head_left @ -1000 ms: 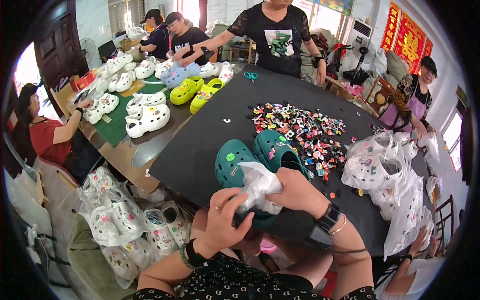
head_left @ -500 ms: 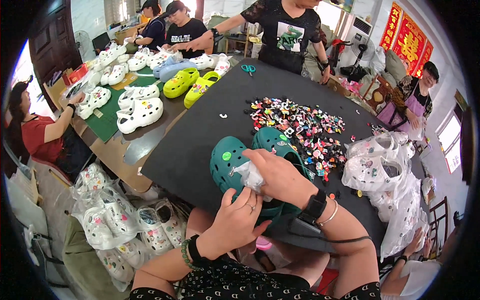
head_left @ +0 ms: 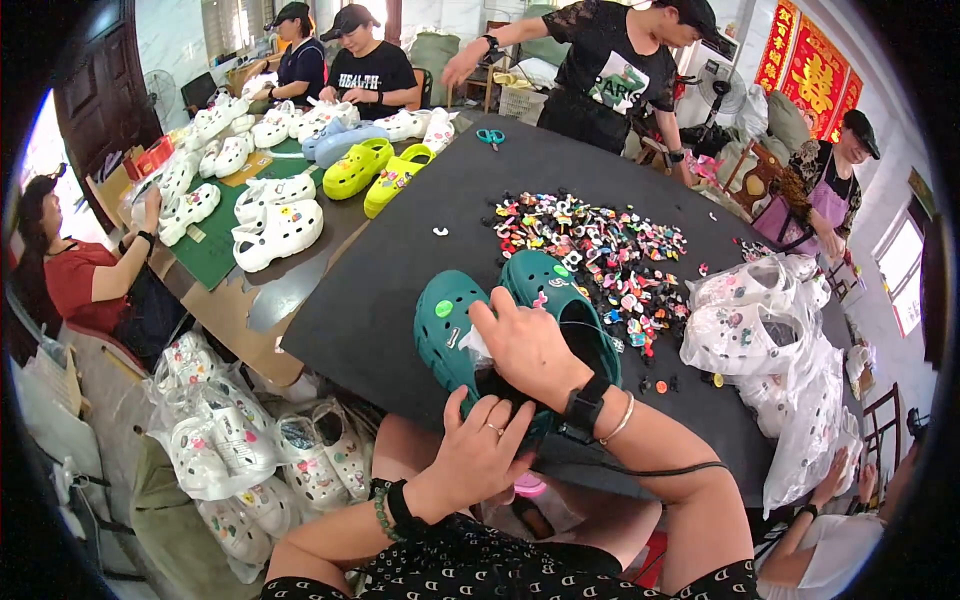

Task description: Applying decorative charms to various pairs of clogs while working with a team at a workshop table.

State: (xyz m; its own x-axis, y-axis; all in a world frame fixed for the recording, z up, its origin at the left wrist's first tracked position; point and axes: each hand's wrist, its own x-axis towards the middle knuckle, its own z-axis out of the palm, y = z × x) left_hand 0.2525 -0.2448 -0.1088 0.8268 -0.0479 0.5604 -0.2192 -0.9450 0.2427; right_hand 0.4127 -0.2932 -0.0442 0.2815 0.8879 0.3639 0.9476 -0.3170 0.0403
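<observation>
A pair of dark green clogs lies on the black tabletop point(head_left: 380, 270) in front of me. The left clog point(head_left: 440, 340) and the right clog point(head_left: 540, 280) both carry small charms and a round light-green sticker. My right hand point(head_left: 535, 345) reaches into the opening of the left clog, its fingers around a crumpled piece of clear plastic point(head_left: 474, 345) that shows only in part. At the heel of that same clog, my left hand point(head_left: 480, 440) grips with bent fingers; the thumb side is partly hidden.
A heap of colourful shoe charms point(head_left: 590, 245) spreads beyond the clogs. Bagged white clogs point(head_left: 745, 335) stand at right, more point(head_left: 225, 440) at lower left. Teal scissors point(head_left: 490, 137) lie at the far edge. Co-workers surround the tables; white and yellow-green clogs point(head_left: 358, 168) fill the left one.
My right hand has pushed the crumpled plastic down into the left clog, so less of it shows. The left hand stays at the heel. A co-worker across the table leans right.
</observation>
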